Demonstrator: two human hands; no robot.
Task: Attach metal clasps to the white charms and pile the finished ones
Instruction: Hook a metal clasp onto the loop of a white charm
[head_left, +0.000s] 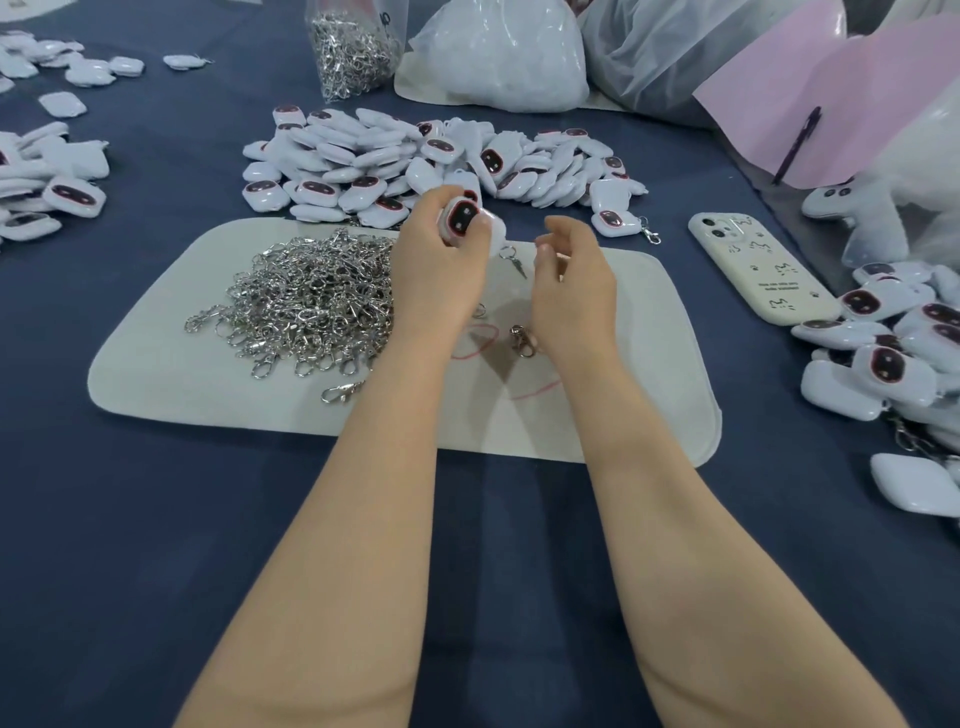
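My left hand (436, 260) grips a white charm (462, 218) with a dark face, held above the white mat (156, 374). A metal clasp (514, 260) dangles from the charm's right side. My right hand (571, 275) hovers just right of it, fingers curled and apart, holding nothing that I can see. A heap of loose metal clasps (311, 301) lies on the mat's left half. One stray clasp (522, 340) lies under my right wrist. A big pile of white charms (415, 161) sits beyond the mat. Charms with clasps are piled at the right edge (893, 338).
A phone in a cream case (753, 265) lies right of the mat. A bag of clasps (353, 47) and white plastic bags (498, 57) stand at the back. More charms lie at the far left (47, 182). Pink paper with a pen (795, 140) is back right.
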